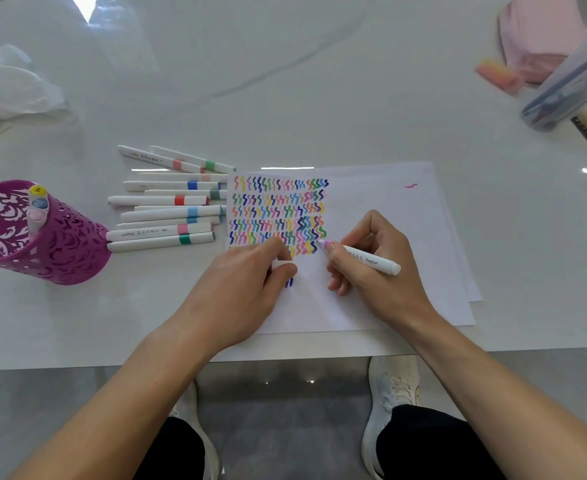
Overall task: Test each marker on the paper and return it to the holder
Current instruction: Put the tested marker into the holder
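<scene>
While pressing tip to paper point(371, 299) beside squiggles point(278, 213): right hand point(371, 268) pinching marker point(361, 256); left hand point(250, 271) curled round white cap point(280, 265). Left of paper, loose markers point(167, 209), then holder point(42, 237).

Both forearms extend forward, bare. Left hand point(250, 271) lies palm down, fingers curled around a small white cap point(282, 265). Right hand point(371, 265) grips a marker point(365, 258) in a writing hold, tip angled left, wrist low.
</scene>
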